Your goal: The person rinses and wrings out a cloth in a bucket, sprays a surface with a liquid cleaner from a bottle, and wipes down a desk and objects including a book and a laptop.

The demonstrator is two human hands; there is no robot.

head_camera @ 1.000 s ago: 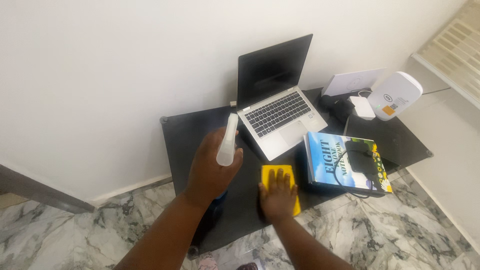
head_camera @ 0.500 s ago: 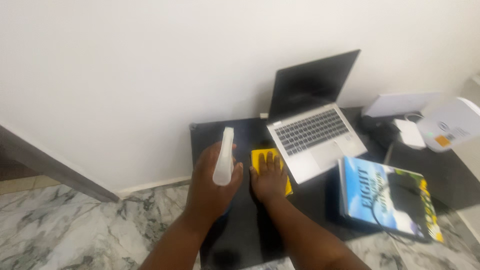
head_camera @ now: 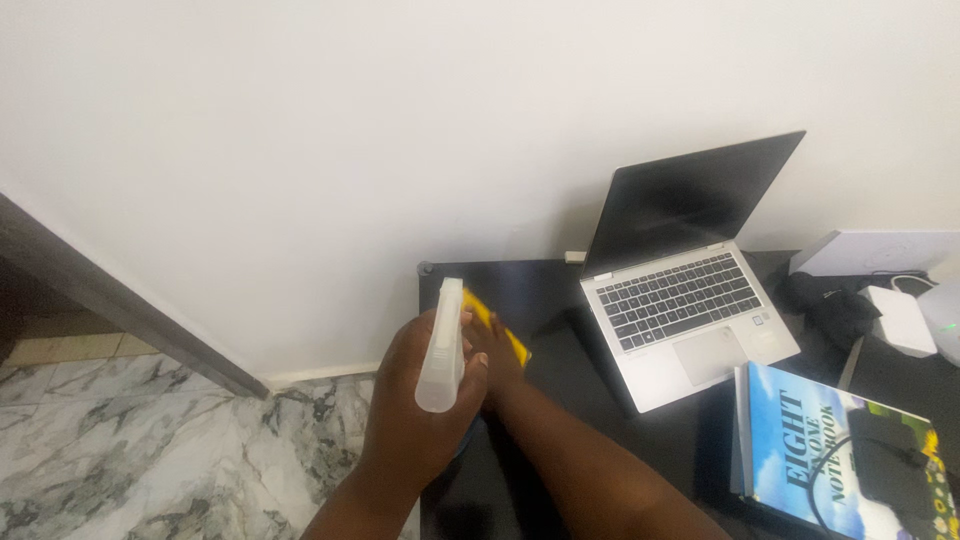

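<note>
Head view, from left to right: marble floor (head_camera: 150,450) and a dark door frame (head_camera: 110,300) lie well off to the left of the fingers, with a plain white wall (head_camera: 300,150) behind. The left hand (head_camera: 415,420) is raised above the near left part of the black surface (head_camera: 540,300), its fingers wrapped and clamped around a white translucent spray bottle (head_camera: 441,350) that stands roughly upright, its nozzle end pointing away from the camera. Just to the right of those fingers, and partly hidden behind them, the right hand (head_camera: 490,355) presses on a yellow cloth (head_camera: 495,325) that lies on the surface near its far left corner; only a strip of the cloth shows beyond the fingertips, and whether those fingers are spread or together cannot be told, since the left hand and bottle cover them. Further right of the fingers an open silver laptop (head_camera: 690,300) sits on the surface with its dark screen tilted back toward the wall. Near the lower right a blue notebook (head_camera: 800,450) lies flat with a black charger (head_camera: 890,460) and cable on top. Beyond the laptop, at the right edge, are a black pouch (head_camera: 830,305) and white devices (head_camera: 900,320).
</note>
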